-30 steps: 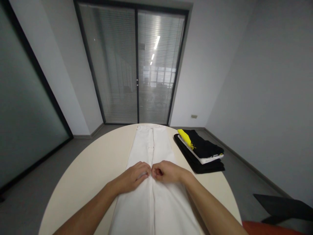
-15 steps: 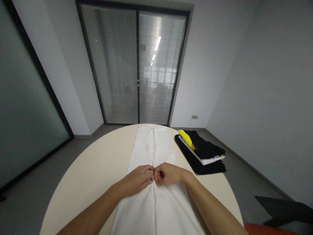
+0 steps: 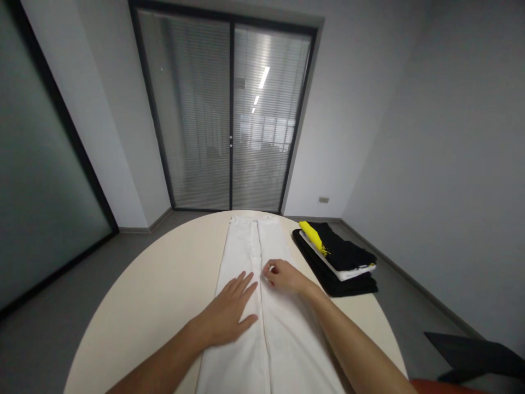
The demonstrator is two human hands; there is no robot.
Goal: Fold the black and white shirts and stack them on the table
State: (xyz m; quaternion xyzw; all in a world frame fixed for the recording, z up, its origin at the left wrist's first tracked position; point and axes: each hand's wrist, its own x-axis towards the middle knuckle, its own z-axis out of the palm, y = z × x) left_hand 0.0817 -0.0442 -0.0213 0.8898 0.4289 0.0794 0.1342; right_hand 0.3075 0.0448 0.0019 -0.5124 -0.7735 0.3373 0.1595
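A long white garment [image 3: 240, 246], which looks like trousers, lies lengthwise over the middle of the round table. A dark line runs down its centre, where two edges meet. My left hand [image 3: 229, 309] rests flat on the left half, fingers spread, with the fingertips by that centre line. Just right of the line is my right hand [image 3: 283, 276], its fingers curled and thumb and forefinger close together. Whether any cloth is between those fingertips cannot be made out. The garment's near end runs out of view at the bottom.
A folded stack of black and white cloth [image 3: 340, 249] with a yellow fringed piece [image 3: 314, 238] on top sits at the table's right. The cream table [image 3: 151, 290] has a rounded edge. A dark chair part [image 3: 476, 353] stands at lower right.
My hands were together pinching at the centre line. My left hand has opened and flattened on the cloth; my right hand has moved slightly up and away from it.
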